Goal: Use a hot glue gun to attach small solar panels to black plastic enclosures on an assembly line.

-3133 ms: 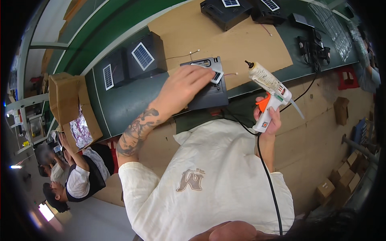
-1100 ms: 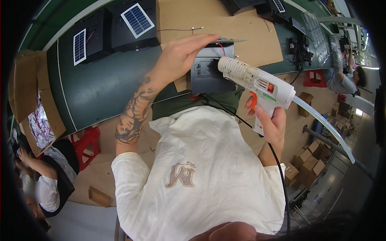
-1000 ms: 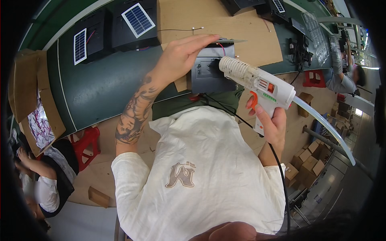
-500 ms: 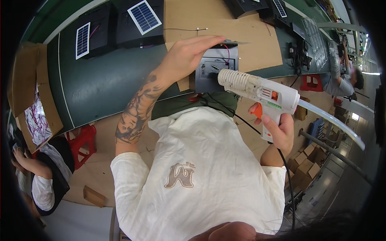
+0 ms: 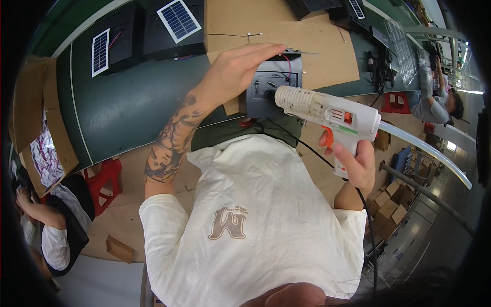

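Observation:
My right hand (image 5: 359, 165) is closed round the handle of a white hot glue gun (image 5: 353, 116), with a finger at its orange trigger. A clear glue stick (image 5: 434, 143) sticks out of the gun's back end. The gun's nozzle end points at the face of a black box (image 5: 263, 105) at the table's edge. Over the box's far side, my left hand (image 5: 232, 69) grips a thin panel (image 5: 303, 52), seen edge-on; its thumb is hidden. A red wire (image 5: 289, 66) runs from the panel down to the box.
Black boxes with solar panels (image 5: 179, 20) stand on the green table (image 5: 128, 112) at the far left. Cardboard (image 5: 327, 56) lies under the work. Black adapters (image 5: 381, 71) lie to the right. An open carton (image 5: 64, 138) is at left; co-workers sit on both sides.
The glue gun has shifted very slightly left, and its glue stick's free end sits a little further right. My left hand keeps its hold on the panel, almost unmoved.

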Demonstrator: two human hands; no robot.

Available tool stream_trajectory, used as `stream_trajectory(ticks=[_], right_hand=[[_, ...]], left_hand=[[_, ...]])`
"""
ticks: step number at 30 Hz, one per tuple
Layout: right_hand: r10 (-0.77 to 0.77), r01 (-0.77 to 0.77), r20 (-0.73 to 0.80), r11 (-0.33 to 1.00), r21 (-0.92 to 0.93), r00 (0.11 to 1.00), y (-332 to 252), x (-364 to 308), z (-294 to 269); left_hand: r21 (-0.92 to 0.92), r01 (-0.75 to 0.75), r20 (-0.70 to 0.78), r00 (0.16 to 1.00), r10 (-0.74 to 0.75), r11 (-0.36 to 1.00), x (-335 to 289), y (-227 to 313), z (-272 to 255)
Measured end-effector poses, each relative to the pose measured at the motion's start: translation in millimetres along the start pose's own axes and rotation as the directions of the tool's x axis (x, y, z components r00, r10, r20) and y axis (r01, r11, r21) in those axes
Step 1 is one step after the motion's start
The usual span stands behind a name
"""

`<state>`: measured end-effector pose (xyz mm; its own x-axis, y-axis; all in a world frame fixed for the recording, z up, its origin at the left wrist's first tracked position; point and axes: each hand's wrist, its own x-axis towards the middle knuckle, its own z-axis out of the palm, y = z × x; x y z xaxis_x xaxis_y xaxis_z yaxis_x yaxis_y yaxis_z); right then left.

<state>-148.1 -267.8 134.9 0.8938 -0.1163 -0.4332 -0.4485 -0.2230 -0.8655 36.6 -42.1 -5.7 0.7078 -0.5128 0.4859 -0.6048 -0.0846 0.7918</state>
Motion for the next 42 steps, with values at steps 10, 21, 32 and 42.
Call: stream_trajectory(ticks=[10, 21, 32, 42], right_hand=[[-0.001, -0.003, 0.075, 0.999, 0.043, 0.997, -9, 1, -2], [0.038, -0.035, 0.053, 0.998, -0.049, 0.998, -13, -5, -14], [-0.004, 0.033, 0.072, 0.913, -0.407, 0.997, -37, -7, -21], [-0.127, 0.28, 0.258, 0.61, -0.741, 0.958, -68, 3, -20]], left_hand=[[-0.004, -0.008, 0.001, 1.0, 0.008, 1.0, 1, 1, 1], [0.002, -0.001, 0.005, 1.0, 0.001, 1.0, 2, 3, 0], [-0.015, -0.001, 0.009, 1.0, 0.001, 1.0, 3, 6, 0], [-0.005, 0.008, 0.025, 1.0, -0.008, 1.0, 1, 8, -1]])
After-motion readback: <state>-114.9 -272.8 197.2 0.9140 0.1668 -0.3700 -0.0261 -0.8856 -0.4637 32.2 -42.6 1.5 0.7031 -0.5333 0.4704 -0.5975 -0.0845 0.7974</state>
